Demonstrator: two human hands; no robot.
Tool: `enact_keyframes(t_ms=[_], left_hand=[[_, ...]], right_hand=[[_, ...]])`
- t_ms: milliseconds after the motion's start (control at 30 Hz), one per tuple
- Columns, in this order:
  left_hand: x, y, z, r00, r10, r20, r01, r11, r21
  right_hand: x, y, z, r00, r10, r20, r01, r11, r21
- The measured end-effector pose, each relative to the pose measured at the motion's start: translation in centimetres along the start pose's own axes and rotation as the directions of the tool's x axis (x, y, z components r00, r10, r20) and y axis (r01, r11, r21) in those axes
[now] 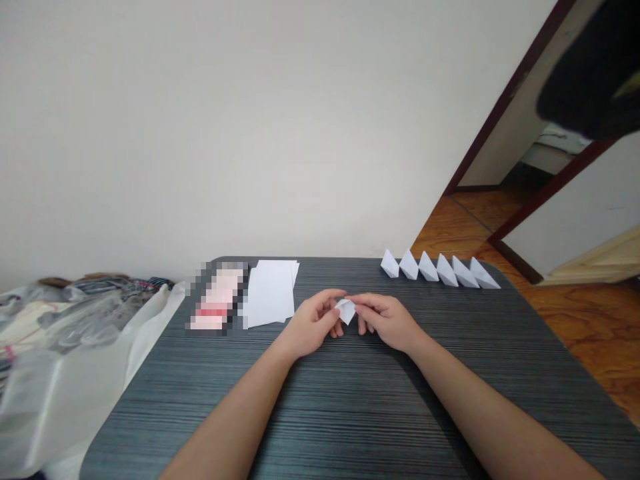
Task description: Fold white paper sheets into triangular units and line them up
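Between my two hands is a small piece of folded white paper [347, 312], held just above the dark table. My left hand [314, 321] pinches its left side, thumb in front and fingers curled behind. On the other side my right hand [387, 320] grips the paper's right edge between thumb and fingers. The folded paper comes to a point at the bottom; its back is hidden by my fingers. To the left of my hands lies a stack of white paper sheets [271, 293], slightly fanned.
Several folded white paper shapes [429, 267] stand in a row at the table's [320, 413] back right. A pixelated pinkish item [217, 297] lies left of the sheets. Plastic-wrapped cloth [75, 340] is beside the table. Behind it rises a pale wall [240, 133]; a doorway opens on the right.
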State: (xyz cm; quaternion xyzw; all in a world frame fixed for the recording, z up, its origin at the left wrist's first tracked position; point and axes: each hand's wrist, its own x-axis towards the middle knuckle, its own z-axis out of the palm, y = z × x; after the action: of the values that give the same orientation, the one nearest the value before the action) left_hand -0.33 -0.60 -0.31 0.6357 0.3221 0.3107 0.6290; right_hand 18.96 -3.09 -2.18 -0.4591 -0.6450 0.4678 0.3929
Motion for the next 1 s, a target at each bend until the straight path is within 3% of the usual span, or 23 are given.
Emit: enact_keyframes(t_ms=[433, 633, 833, 1000], left_hand=[[-0.02, 0.12, -0.15, 1.0, 0.028, 0.005, -0.027, 0.998, -0.055], [0.15, 0.05, 0.12, 0.998, 0.02, -0.065, -0.023, 0.998, -0.05], [0.34, -0.05, 0.12, 0.999, -0.042, -0.034, 0.042, 0.999, -0.005], [0.38, 0.16, 0.19, 0.999, -0.05, -0.009, 0.05, 0.996, 0.068]], right_hand=[[0.1, -0.48, -0.25, 0.988, -0.152, 0.011, 0.153, 0.986, -0.068], [0.14, -0.69, -0.18, 0.98, -0.2, 0.017, 0.201, 0.976, -0.085], [0.12, -0.58, 0.03, 0.984, -0.178, -0.013, 0.177, 0.983, -0.058], [-0.05, -0.09, 0.39, 0.999, -0.042, -0.033, 0.044, 0.997, 0.061]])
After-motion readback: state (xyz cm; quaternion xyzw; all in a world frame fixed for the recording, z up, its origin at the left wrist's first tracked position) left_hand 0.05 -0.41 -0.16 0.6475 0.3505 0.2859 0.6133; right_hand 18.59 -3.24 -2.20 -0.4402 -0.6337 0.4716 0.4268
